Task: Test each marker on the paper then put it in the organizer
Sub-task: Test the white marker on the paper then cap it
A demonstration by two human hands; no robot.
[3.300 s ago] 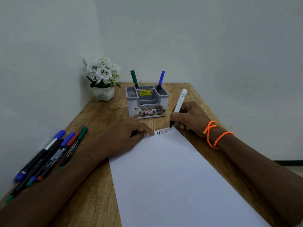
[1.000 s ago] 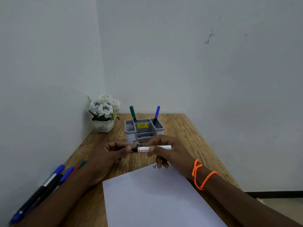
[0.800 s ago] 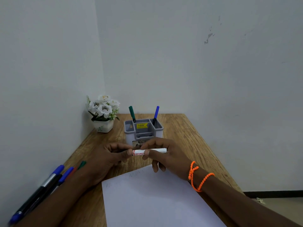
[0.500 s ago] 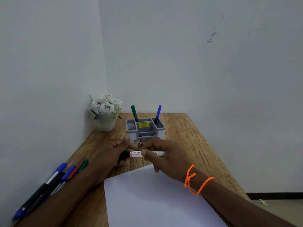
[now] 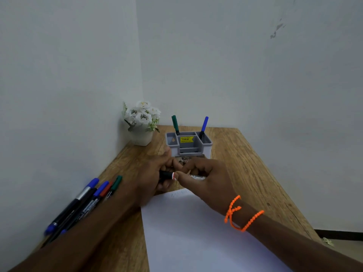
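Both hands hold one white marker level above the top edge of the white paper. My right hand grips its white barrel. My left hand grips the black cap, which sits on the marker's left end. The grey organizer stands just behind the hands, with a green marker in its left slot and a blue marker in its right slot. Several more markers lie in a row at the table's left edge, partly behind my left forearm.
A white pot of white flowers stands in the back left corner against the walls. The wooden table ends on the right, where the floor shows. An orange bead bracelet circles my right wrist.
The writing stopped and my right hand lifted the marker off the paper. Both hands met in front of the organizer and the black cap went onto the tip. The view tilted up.
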